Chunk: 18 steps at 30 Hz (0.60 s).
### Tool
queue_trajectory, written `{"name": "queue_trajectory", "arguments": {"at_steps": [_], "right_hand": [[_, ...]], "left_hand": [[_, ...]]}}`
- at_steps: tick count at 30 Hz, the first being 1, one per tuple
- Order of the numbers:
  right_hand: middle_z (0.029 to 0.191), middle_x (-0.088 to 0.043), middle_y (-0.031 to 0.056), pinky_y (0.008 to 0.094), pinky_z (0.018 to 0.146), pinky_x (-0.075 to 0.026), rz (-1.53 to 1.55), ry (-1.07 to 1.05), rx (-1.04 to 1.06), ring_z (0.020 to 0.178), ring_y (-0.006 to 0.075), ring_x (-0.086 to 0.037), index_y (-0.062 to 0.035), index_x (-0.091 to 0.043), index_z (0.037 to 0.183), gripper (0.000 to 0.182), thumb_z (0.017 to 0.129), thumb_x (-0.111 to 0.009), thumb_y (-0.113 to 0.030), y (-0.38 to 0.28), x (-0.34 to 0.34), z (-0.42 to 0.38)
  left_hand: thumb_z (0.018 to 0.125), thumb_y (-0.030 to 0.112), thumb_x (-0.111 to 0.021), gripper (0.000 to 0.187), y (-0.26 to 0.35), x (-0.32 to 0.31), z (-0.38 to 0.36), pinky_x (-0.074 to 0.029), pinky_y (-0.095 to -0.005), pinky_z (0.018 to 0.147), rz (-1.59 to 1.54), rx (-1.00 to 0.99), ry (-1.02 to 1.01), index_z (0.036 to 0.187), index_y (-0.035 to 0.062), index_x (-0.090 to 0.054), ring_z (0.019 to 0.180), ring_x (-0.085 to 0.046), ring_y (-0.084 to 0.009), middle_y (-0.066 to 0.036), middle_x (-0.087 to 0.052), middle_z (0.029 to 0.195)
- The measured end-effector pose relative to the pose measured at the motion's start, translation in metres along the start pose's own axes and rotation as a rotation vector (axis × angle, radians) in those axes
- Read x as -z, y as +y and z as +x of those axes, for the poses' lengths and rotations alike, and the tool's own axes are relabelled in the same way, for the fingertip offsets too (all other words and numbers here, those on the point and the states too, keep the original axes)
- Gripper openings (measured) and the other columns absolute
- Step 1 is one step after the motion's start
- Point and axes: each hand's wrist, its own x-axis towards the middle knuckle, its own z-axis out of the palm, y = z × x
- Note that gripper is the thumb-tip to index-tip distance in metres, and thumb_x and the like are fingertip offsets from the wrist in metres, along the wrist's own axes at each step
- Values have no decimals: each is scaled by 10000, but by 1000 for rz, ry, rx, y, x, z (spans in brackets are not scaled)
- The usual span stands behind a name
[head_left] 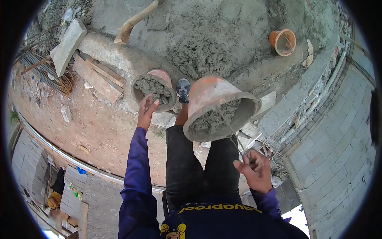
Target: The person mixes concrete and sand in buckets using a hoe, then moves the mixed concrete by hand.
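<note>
Building site, rough dirt with wet grey concrete [203, 55]; big orange-and-grey tapered bucket [211, 88] of grey mix sits tilted before the legs, its thin wire handle [238, 142] pinched in the curled right hand [256, 169]; left hand [147, 111] half-open at a similar mix-filled pinkish-grey round bucket [161, 74], can't tell if gripping; looks like bucket handling, imo calls for a steady hold.

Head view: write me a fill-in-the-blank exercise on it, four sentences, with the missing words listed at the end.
1. The person's ____ hand holds the thin handle of the large tilted bucket.
2. The lumpy mix inside that bucket is ____ in colour.
3. The lettering on the person's dark shirt is ____.
4. The curved piece of wood lies near the ____ edge of the picture.

Missing words: right; grey; yellow; top.
</note>
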Motion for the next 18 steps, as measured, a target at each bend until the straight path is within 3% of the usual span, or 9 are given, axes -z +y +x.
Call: {"name": "queue_trajectory", "arguments": {"at_steps": [1,2,4,5,9,14,15,16,18], "right_hand": [[586,-354,-70,250,487,-207,23,7,24,544,32,-278,-101,-390,641,418,789,-779,-136,-8,20,-24],[556,-362,-61,252,475,-200,48,13,45,513,34,-285,-102,-386,610,451,748,-813,-141,-12,42,-42],[512,-381,-43,252,462,-209,-120,63,91,466,48,-327,-103,-379,560,489,693,-847,-160,-12,92,-61],[498,-384,-41,251,457,-212,-67,25,116,448,54,-338,-102,-380,550,499,677,-857,-181,-13,112,-61],[512,-358,-44,260,456,-210,-17,-28,150,462,53,-311,-96,-376,560,497,709,-848,-146,-2,145,-3],[564,-385,-27,265,501,-266,-92,-141,354,547,51,-350,-71,-341,596,520,836,-793,-164,79,135,179],[576,-384,-20,272,515,-279,-141,-116,393,561,67,-348,-61,-381,600,504,839,-796,-217,103,132,223],[592,-387,-12,281,534,-296,-188,-96,386,581,83,-352,-54,-434,618,477,852,-777,-287,132,123,260],[611,-384,0,298,558,-323,-182,-61,293,607,107,-355,-43,-495,642,514,875,-715,-444,167,106,323]], "left_hand": [[829,635,-660,778,26,-14,-1,-399,-432,1040,-409,93,-208,1405,136,-504,1261,-494,-256,-125,-508,1381],[829,635,-660,778,42,-35,-1,-399,-432,1040,-412,100,-216,1405,136,-504,1261,-494,-256,-125,-508,1381],[849,771,-486,921,70,-78,2,-374,-446,1085,-919,2,-810,1467,91,-424,1294,-469,-281,-139,-477,1429],[849,773,-480,927,79,-96,-6,-370,-448,1089,-1091,-7,-940,1468,85,-420,1296,-467,-286,-141,-473,1433],[851,783,-456,953,86,-130,-42,-356,-457,1106,-1352,116,-493,1472,62,-403,1306,-458,-304,-150,-458,1449],[853,794,-426,986,56,-181,29,-338,-468,1127,-1319,231,-215,1478,33,-383,1319,-447,-326,-162,-439,1469],[895,680,-469,867,21,-189,57,-372,-480,1111,-1380,292,-246,1445,12,-416,1288,-483,-350,-179,-474,1439],[895,680,-469,867,18,-205,72,-372,-480,1111,-1351,310,-243,1445,12,-416,1288,-483,-350,-179,-474,1439],[935,540,-448,709,17,-240,113,-436,-477,1056,-1003,215,-129,1407,11,-455,1219,-547,-351,-175,-535,1380]]}}
